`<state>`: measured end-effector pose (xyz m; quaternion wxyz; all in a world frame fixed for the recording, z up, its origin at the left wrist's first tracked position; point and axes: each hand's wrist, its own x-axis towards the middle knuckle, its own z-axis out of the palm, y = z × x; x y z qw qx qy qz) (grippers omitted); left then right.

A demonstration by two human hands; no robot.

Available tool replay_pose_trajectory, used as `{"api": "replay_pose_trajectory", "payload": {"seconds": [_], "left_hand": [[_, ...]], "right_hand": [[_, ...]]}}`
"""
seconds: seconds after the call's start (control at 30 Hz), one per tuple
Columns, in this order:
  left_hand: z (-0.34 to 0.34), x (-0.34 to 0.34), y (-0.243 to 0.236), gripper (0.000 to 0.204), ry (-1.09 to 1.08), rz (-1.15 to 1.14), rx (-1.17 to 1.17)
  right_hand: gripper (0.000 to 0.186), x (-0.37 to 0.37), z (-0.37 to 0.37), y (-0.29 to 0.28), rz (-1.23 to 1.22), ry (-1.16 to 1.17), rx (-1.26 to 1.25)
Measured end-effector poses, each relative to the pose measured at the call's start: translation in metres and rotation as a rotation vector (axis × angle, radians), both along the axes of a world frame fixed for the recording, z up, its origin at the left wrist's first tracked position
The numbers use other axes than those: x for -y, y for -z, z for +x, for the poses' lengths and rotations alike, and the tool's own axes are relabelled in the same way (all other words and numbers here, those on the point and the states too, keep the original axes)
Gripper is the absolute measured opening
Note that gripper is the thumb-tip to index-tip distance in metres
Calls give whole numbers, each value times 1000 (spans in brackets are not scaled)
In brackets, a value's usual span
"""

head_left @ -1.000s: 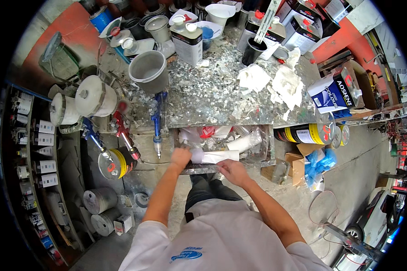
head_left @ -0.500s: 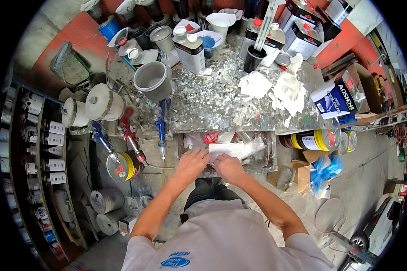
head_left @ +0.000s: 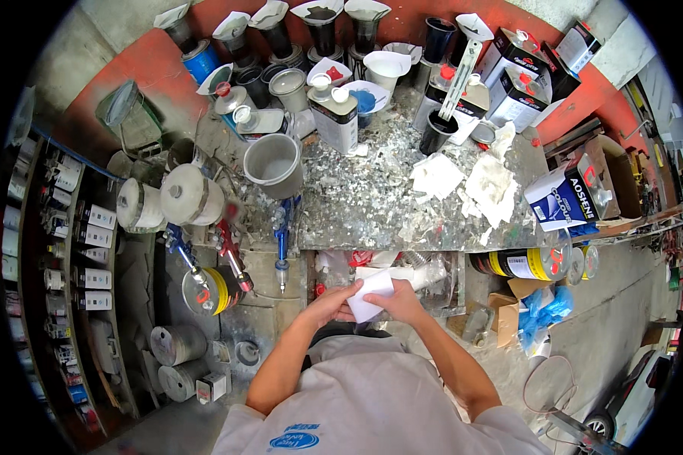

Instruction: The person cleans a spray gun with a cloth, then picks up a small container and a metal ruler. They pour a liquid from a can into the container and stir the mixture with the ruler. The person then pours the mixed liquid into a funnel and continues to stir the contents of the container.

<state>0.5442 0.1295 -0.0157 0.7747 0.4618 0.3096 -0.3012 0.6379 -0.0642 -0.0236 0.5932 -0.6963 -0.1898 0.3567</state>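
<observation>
My left hand [head_left: 340,302] and my right hand [head_left: 399,299] hold a white folded sheet, perhaps paper [head_left: 369,297], between them, closed on its two sides in front of my body. Just beyond it is an open drawer [head_left: 455,282] holding red items, white material and clear plastic. To the left, blue spray guns [head_left: 282,235] and a red one [head_left: 229,249] hang at the bench edge. A grey plastic pail [head_left: 272,163] stands on the paint-splattered bench top [head_left: 357,201] above them.
Cups with paper funnels [head_left: 319,26] and metal cans [head_left: 334,117] crowd the back. Crumpled white paper [head_left: 489,186] and a blue can [head_left: 561,201] lie right. Shelves of tins [head_left: 95,258] stand left. Drums [head_left: 178,341], boxes [head_left: 503,311] and a car [head_left: 628,398] are below.
Both hands have come from the drawer's front toward my body and now grip the white sheet. The view has shifted, so the bench appears lower, with more of its back showing.
</observation>
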Motion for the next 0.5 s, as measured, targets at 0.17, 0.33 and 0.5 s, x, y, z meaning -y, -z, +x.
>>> {"api": "replay_pose_trajectory", "payload": {"seconds": [0.17, 0.33, 0.5], "left_hand": [[25, 2, -6, 55, -81, -134, 92], [49, 10, -22, 34, -248, -141, 179], [68, 20, -23, 32, -358, -178, 128]], "right_hand": [[32, 0, 19, -37, -165, -147, 459], [27, -8, 18, -43, -80, 263, -178], [31, 4, 23, -38, -274, 270, 128]]}}
